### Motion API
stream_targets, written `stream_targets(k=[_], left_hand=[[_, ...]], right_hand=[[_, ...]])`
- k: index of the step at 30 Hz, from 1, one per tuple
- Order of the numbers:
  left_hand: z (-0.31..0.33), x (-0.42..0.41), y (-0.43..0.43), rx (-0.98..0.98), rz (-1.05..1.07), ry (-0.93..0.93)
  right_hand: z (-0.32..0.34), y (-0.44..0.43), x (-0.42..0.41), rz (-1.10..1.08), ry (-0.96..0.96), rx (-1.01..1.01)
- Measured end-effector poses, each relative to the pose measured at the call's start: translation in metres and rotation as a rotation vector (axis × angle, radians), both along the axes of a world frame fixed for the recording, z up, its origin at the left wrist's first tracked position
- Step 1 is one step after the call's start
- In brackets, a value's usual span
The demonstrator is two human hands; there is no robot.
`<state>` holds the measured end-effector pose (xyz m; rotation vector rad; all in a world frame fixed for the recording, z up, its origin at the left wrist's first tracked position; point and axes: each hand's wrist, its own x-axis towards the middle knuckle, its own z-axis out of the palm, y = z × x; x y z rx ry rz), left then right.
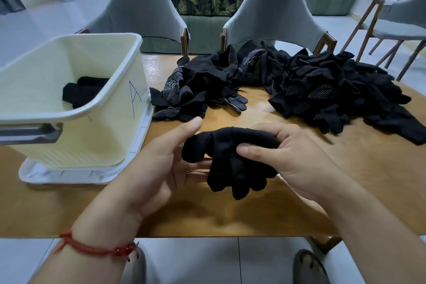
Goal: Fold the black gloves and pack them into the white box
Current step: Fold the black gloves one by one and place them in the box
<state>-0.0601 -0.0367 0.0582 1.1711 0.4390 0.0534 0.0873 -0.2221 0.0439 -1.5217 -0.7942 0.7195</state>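
Note:
A folded pair of black gloves (232,159) hangs above the wooden table (359,182), its fingers drooping toward me. My right hand (283,157) grips its right end, thumb on top and fingers curled behind. My left hand (166,159) holds the left end, thumb above and fingers underneath. The white box (76,108) stands at the left, marked with a blue "A", and a black folded pair (83,92) lies inside it. A loose pile of black gloves (311,90), some with white dots, covers the far side of the table.
The box sits on its white lid (76,175) near the table's left front corner. Two grey chairs (274,18) stand behind the table, another at the far right. My feet show below the front edge on a tiled floor.

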Motion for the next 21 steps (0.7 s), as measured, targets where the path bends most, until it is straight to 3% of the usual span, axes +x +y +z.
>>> stream_targets(k=[5, 13, 17, 21], left_hand=[[-0.007, -0.002, 0.004, 0.206, -0.073, -0.078], [-0.015, 0.004, 0.001, 0.607, 0.139, -0.168], [-0.013, 0.005, -0.004, 0.494, 0.166, -0.181], [-0.015, 0.004, -0.003, 0.347, -0.007, -0.154]], right_hand=[[0.001, 0.001, 0.001, -0.006, 0.003, 0.021], [-0.007, 0.004, 0.002, 0.008, 0.075, 0.023], [-0.006, 0.005, 0.000, -0.016, 0.092, 0.050], [-0.004, 0.004, 0.000, -0.007, 0.082, 0.063]])
